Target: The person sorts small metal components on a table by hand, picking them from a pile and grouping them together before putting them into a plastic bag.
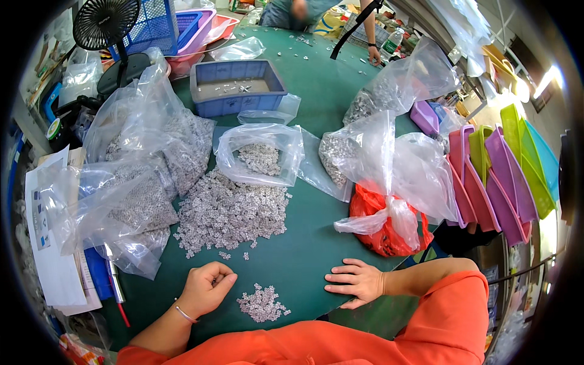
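My left hand (208, 289) curled beside a small heap of grey parts (263, 304). My right hand (359, 283) lay flat on the green tabletop (310, 243).

1. Two heaps: one large heap (234, 210) and one small heap (263, 303) of loose parts (246, 225).
2. Wearer's hands: two, left hand (207, 289) and right hand (358, 283).
3. One black fan (106, 23).
4. One bracelet (185, 314).

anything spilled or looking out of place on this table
Little stands out: a few stray silvery pieces lie just off the near edge of the large heap, and other small bits are scattered at the far end of the green table, away from the heap.
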Available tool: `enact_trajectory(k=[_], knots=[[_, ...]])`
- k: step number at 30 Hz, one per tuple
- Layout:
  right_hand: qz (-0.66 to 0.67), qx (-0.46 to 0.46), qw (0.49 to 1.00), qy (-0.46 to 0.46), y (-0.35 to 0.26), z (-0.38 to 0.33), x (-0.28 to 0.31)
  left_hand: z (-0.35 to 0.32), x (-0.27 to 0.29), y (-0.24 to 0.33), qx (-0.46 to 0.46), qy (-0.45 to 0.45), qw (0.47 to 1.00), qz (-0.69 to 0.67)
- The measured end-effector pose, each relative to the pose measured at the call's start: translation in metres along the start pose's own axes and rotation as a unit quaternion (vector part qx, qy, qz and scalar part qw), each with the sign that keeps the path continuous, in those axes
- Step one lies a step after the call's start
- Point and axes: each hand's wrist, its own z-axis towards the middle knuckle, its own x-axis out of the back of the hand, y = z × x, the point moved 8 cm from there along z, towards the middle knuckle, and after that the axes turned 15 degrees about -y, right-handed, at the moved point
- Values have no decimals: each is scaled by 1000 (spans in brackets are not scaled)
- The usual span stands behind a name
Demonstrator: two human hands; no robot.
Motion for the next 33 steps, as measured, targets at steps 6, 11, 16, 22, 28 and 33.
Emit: enact_trajectory(k=[6,11,16,22,28,33], knots=[[0,-1,1000,10,-1,-3,-3,1,-2,-5,12,-3,1000,-16],[9,22,1000,21,4,0,-2,-1,1,-7,5,25,1000,-17],[16,21,999,34,2,-5,-7,0,-2,-8,24,-6,1000,-13],[16,17,999,42,2,-6,-6,2,-4,-10,27,-17,999,-38],[19,20,999,32,5,-3,-5,1,-2,-13,11,14,999,-40],[22,22,999,41,3,-5,-7,2,-2,-9,13,8,1000,-17]])
